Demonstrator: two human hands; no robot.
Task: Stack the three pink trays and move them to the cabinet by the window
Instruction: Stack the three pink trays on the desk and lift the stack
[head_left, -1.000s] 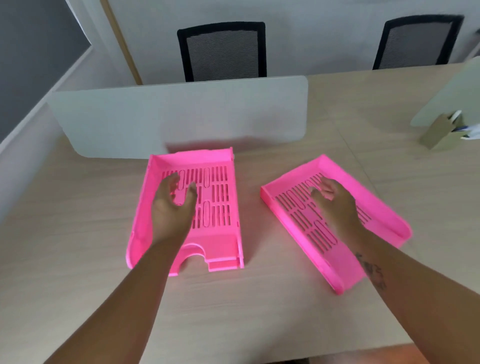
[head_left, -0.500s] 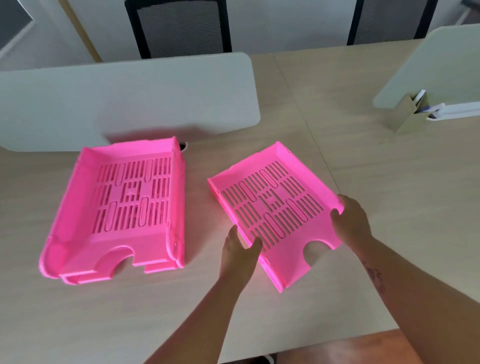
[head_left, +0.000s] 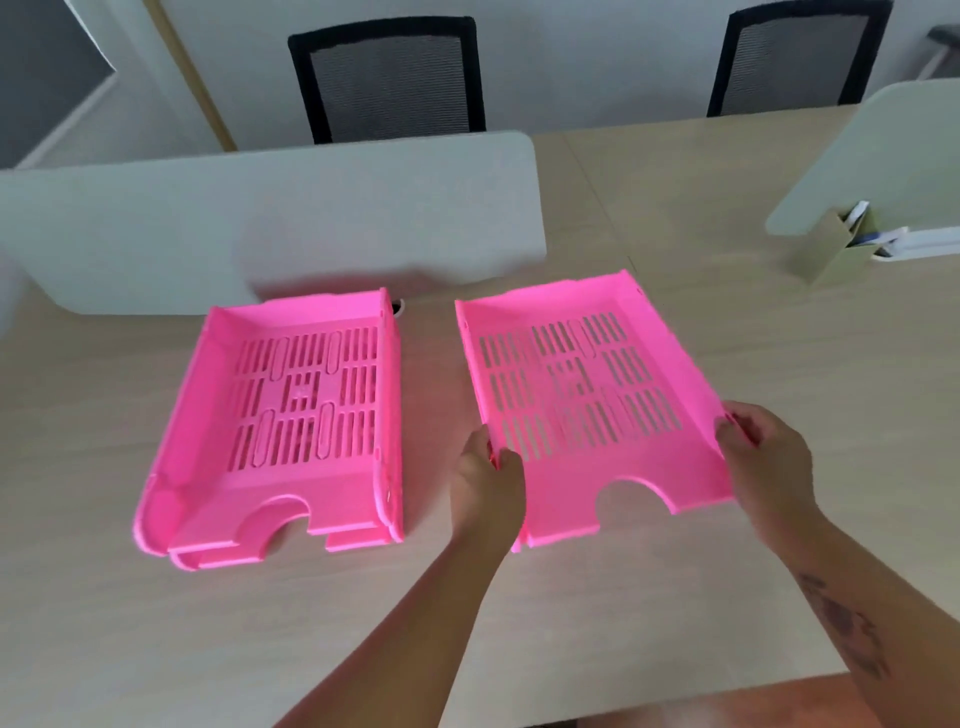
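Two trays already nested (head_left: 291, 415) on the desk (head_left: 156, 623). Third pink tray (head_left: 587, 400) sits just right of that pair, left hand (head_left: 485, 483) and right hand (head_left: 763, 462) clamped on its side walls. Looks like the last stacking step; next it needs lifting over and lining up on top

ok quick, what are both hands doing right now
left hand: closed on the left edge of the loose pink tray
right hand: closed on that tray's right edge
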